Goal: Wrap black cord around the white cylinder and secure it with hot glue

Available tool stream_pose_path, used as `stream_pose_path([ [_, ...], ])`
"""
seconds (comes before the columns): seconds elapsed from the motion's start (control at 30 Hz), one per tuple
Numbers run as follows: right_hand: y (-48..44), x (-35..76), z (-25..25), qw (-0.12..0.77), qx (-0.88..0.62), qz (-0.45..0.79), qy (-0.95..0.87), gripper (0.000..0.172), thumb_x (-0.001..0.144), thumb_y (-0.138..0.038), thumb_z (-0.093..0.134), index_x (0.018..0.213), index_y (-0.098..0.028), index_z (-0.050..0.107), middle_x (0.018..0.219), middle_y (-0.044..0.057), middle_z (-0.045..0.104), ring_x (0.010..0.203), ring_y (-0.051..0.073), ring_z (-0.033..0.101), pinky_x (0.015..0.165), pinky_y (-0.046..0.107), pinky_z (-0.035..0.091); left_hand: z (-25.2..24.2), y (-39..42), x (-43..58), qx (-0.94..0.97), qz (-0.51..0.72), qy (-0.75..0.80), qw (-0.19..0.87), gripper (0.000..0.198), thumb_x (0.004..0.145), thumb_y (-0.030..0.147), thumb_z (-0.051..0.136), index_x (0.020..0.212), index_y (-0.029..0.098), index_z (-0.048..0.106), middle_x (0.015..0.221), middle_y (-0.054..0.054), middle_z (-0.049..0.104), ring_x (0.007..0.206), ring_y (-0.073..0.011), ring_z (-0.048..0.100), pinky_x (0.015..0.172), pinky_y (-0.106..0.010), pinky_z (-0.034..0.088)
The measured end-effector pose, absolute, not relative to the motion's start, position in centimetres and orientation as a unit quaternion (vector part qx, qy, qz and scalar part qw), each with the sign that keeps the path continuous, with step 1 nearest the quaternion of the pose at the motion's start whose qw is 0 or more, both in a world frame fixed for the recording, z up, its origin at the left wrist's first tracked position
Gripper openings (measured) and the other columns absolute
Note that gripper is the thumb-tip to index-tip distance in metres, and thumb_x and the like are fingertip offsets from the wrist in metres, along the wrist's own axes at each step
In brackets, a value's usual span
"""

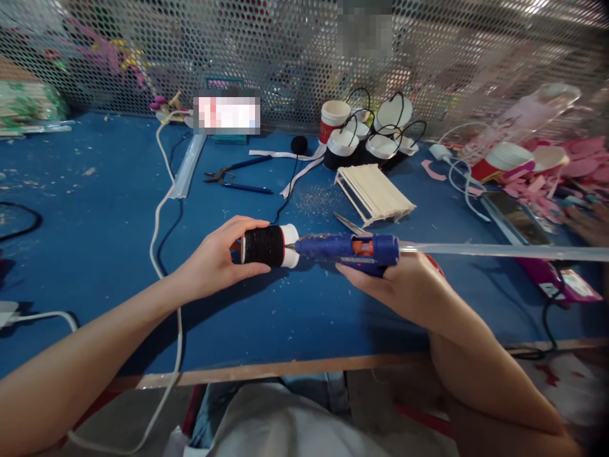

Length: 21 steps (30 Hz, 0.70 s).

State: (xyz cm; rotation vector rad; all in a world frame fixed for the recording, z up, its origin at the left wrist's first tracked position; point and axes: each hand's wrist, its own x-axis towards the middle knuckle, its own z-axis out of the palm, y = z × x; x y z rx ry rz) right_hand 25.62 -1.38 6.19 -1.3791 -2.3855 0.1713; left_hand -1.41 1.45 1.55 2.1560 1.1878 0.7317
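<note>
My left hand (pixel 240 251) holds a paper cup (pixel 265 246) on its side, thumb and fingers round it. Black cord is wound round most of the cup, leaving a white band and a thin red line showing. In my right hand (pixel 404 282) is a blue hot glue gun (pixel 349 249), its nozzle at the edge of the wound cord. A long clear glue stick (pixel 499 252) sticks out of the gun's back to the right. From the cup, the black cord runs up to a ball of black yarn (pixel 299 145).
Behind lie pliers (pixel 242 174), white ribbon (pixel 304 171), several cord-handled cups (pixel 342 143) and a bundle of wooden sticks (pixel 375 190). A white cable (pixel 157 235) crosses the left side. A phone (pixel 516 216) and pink pieces (pixel 575 171) lie right, near another person's hand (pixel 587 219).
</note>
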Motion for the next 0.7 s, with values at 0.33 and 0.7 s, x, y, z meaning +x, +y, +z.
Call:
stream_pose_path([
  [0.33, -1.57, 25.66, 6.3, 0.187, -0.46, 0.074, -0.865, 0.024, 0.083, -0.034, 0.042, 0.078, -0.023, 0.062, 0.052, 0.0, 0.051, 0.058, 0.016, 0.054, 0.053, 0.027, 0.041, 1.58, 1.45, -1.44, 0.782, 0.271, 0.47, 0.305, 0.056, 0.07, 0.041, 0.067, 0.119, 0.021, 0.048, 0.114, -0.007, 0.054, 0.096, -0.0206, 0.057, 0.076, -0.032, 0.051],
  [0.7, -1.69, 25.6, 6.22, 0.176, -0.47, 0.099, -0.859, 0.009, 0.081, -0.03, 0.049, 0.08, -0.024, 0.055, 0.065, -0.001, 0.061, 0.055, 0.014, 0.053, 0.051, 0.027, 0.04, 1.59, 1.24, -1.41, 0.801, 0.277, 0.458, 0.268, 0.055, 0.071, 0.038, 0.067, 0.118, 0.019, 0.048, 0.116, -0.008, 0.053, 0.103, -0.0211, 0.055, 0.088, -0.035, 0.047],
])
